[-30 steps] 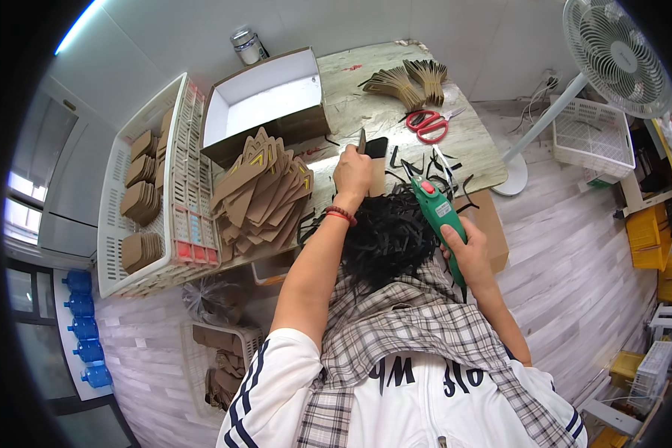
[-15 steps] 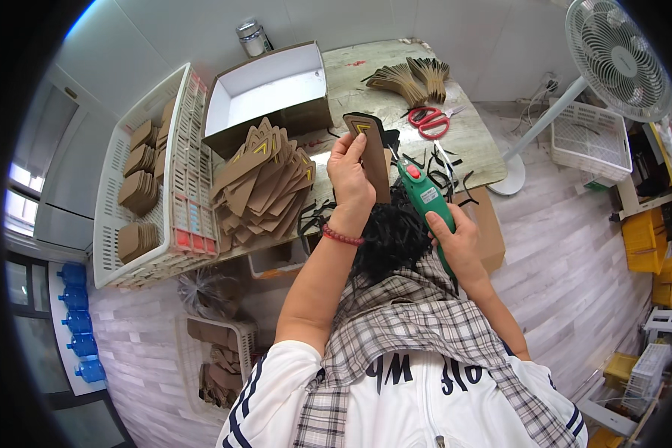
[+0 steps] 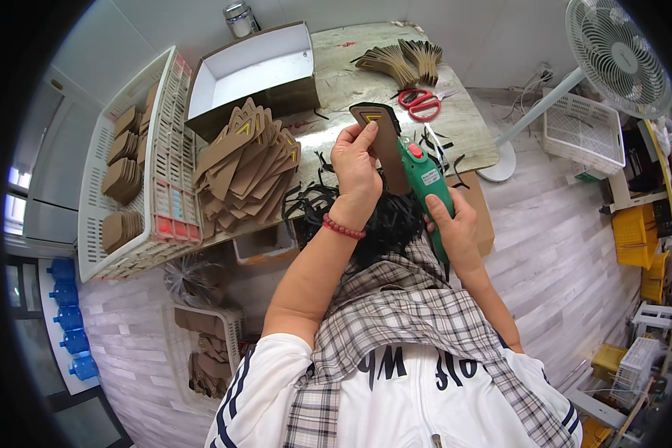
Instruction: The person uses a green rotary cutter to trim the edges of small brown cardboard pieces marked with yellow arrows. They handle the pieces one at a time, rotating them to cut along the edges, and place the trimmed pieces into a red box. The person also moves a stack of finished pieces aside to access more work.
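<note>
My left hand point(image 3: 357, 168) pinches a flat brown piece point(image 3: 388, 157) with a yellow V mark and a black strip along its top edge, thumb on the front. My right hand point(image 3: 455, 228) is wrapped round a green handheld power cutter point(image 3: 430, 181) with a red switch. Its head meets the piece's right edge; the tip itself is hidden. Below both hands, a heap of thin black offcut strips point(image 3: 384, 224) lies over my lap and the table's edge. Left of my left hand spreads a loose pile of similar brown pieces point(image 3: 239, 175).
Red-handled scissors point(image 3: 420, 104) and fanned bundles of brown pieces point(image 3: 422, 61) lie on the worktable point(image 3: 336, 56). An open box point(image 3: 254, 82) stands behind the pile, a white crate point(image 3: 160, 164) of stacks at left. A fan point(image 3: 620, 56) rises at right.
The cutter's head has come up against the piece's right edge, where a small gap showed before. The piece leans slightly differently. The whole view has shifted a little.
</note>
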{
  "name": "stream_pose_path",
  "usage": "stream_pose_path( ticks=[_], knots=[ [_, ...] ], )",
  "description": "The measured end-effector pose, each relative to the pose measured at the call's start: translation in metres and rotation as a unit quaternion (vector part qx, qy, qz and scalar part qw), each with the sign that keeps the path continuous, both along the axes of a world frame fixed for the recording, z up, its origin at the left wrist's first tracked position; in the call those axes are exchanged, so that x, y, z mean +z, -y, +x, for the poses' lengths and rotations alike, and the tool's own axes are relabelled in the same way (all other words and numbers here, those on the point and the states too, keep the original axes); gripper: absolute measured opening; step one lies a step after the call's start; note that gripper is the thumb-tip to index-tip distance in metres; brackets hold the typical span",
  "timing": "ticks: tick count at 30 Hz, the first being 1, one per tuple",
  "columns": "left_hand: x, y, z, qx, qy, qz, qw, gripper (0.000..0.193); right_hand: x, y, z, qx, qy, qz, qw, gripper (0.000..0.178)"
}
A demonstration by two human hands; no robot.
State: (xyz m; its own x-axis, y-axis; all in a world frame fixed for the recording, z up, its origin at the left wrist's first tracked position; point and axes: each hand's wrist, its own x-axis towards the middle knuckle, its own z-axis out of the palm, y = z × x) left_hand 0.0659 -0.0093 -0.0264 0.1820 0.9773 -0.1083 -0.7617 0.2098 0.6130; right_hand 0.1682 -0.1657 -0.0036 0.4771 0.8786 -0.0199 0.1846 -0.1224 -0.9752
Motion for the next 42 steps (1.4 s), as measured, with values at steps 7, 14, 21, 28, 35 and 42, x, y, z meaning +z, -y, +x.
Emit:
stream_pose_path(
  ticks=[7,14,21,28,35,42],
  knots=[
    [0.001,0.009,0.000,-0.020,-0.024,-0.003,1.000,0.011,0.003,0.001,0.004,0.003,-0.028,0.006,1.000,0.035],
    [-0.001,0.011,-0.008,-0.041,-0.060,0.028,0.997,0.009,0.007,0.002,0.007,0.010,-0.035,0.022,0.999,0.034],
    [0.011,-0.001,-0.021,-0.042,-0.150,0.102,0.983,0.011,0.008,0.006,0.012,0.035,-0.029,0.014,0.999,0.034],
    [0.025,-0.009,-0.033,-0.049,-0.270,0.190,0.942,0.014,0.008,0.009,0.012,0.046,-0.009,0.019,0.999,0.035],
    [0.025,-0.007,-0.035,-0.098,-0.299,0.209,0.926,0.014,0.008,0.009,0.012,0.044,-0.019,0.032,0.998,0.035],
    [0.019,-0.009,-0.039,-0.152,-0.318,0.238,0.905,0.013,0.014,0.008,0.013,0.041,-0.032,0.030,0.998,0.036]
  ],
)
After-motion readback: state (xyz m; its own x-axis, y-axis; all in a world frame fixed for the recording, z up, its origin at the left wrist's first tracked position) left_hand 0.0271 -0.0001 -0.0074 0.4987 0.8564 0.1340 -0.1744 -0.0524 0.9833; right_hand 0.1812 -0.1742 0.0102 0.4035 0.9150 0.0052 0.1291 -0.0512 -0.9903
